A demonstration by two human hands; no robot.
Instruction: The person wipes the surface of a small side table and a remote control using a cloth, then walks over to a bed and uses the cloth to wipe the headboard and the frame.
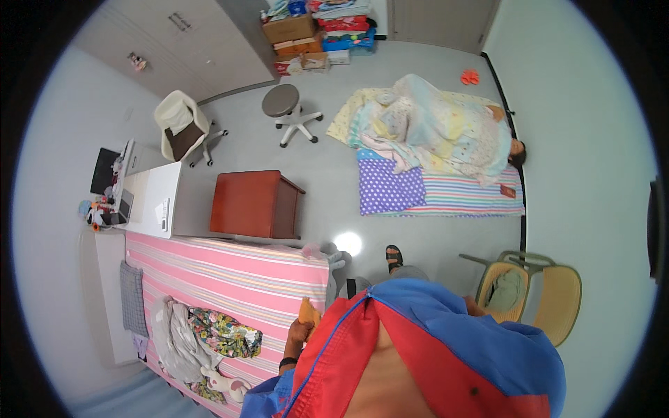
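Note:
My left hand (299, 332) is closed around a yellow-orange cloth (310, 312), part of which sticks up past the fingers. It is beside the edge of a bed with a pink striped sheet (235, 277). Only a small part of my right hand (474, 307) shows past the blue sleeve of my jacket; its fingers are hidden. Close to that hand stands a yellow chair with a green frame (562, 292), with a grey-green cloth (508, 290) on its seat.
A person (517, 152) lies under a pastel quilt (444, 130) on a floor mattress ahead. A reddish-brown wooden cabinet (245, 204), a wheeled stool (280, 100), a white swivel chair (180, 125) and a white desk (157, 193) stand to the left. Cardboard boxes (290, 30) are stacked at the back.

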